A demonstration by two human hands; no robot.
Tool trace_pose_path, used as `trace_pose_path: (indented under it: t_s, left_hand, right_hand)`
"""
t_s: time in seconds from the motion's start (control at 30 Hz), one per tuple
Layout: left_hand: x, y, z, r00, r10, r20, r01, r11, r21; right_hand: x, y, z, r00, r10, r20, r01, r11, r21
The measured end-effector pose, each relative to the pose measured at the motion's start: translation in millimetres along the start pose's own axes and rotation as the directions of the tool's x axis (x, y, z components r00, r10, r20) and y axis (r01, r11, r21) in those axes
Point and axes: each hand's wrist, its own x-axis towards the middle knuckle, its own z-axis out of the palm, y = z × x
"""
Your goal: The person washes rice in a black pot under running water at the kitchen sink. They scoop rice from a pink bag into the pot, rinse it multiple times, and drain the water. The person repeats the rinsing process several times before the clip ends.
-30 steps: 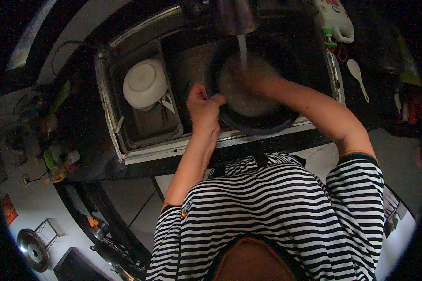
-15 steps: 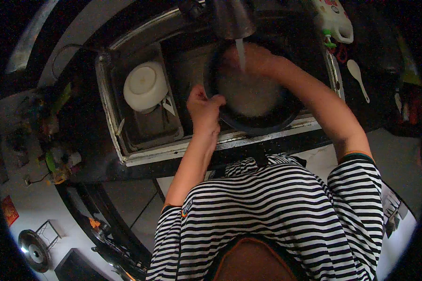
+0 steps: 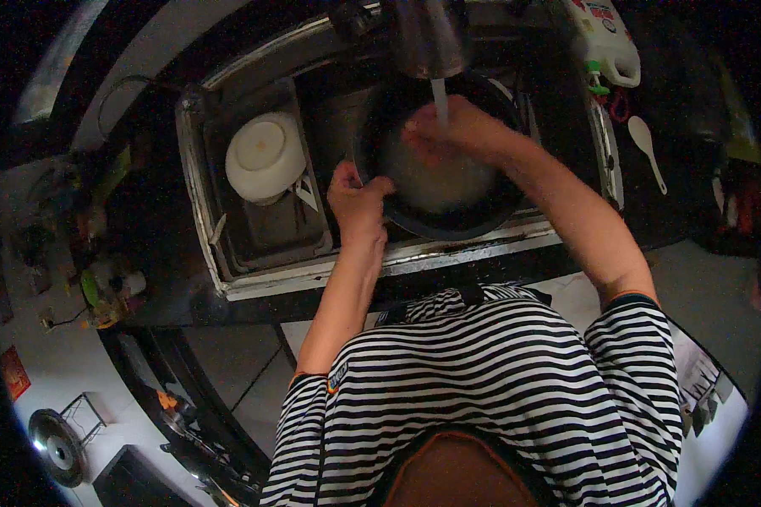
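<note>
A round dark pot (image 3: 473, 230) sits in the sink beneath the tap, with cloudy, pale contents (image 3: 440, 188) inside. My left hand (image 3: 358, 204) is closed on the pot's left rim, thumb over the edge. Inside the pot, above the cloudy contents, my right hand (image 3: 458, 131) is curled, its fingers drawn together. What those fingers hold, if anything, is hidden. From the metal tap (image 3: 427, 42) a stream of water (image 3: 440, 101) runs down onto my right hand.
A white bowl (image 3: 264, 160) lies upside down in the sink's left part, within a grey basin (image 3: 266, 253). The pale sink edge (image 3: 313, 281) runs along the front. A white spoon (image 3: 647, 152) and a pale jug (image 3: 613, 51) with a green pump lie on the right counter.
The pot has shifted slightly left along with my left hand. My right hand has come a little nearer to me and looks more curled. Water keeps running.
</note>
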Motion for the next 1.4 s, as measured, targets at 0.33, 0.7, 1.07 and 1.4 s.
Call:
trace_pose_path:
  t_s: [0.33,0.7,1.07,1.4]
  left_hand:
    - [8.8,-3.6,-4.5,0.999,0.038,-0.021,-0.038,0.999,0.036]
    - [6.9,-6.2,-19.8,0.997,0.076,-0.024,-0.072,0.991,0.116]
    - [-3.4,27.0,-25.9,0.993,0.116,0.006,-0.116,0.987,0.114]
    - [-25.8,78.9,-67.5,0.999,0.046,-0.002,-0.044,0.982,0.184]
  right_hand:
    - [41.4,58.4,0.8,0.957,-0.205,-0.206,0.189,0.977,-0.095]
    - [28.5,-30.6,-65.7,0.857,-0.496,-0.137,0.175,0.531,-0.829]
    - [123.0,-9.9,-80.0,0.710,-0.524,-0.470,-0.034,0.641,-0.767]
    - [-6.3,-16.6,39.6,0.777,-0.545,0.315,0.478,0.186,-0.858]
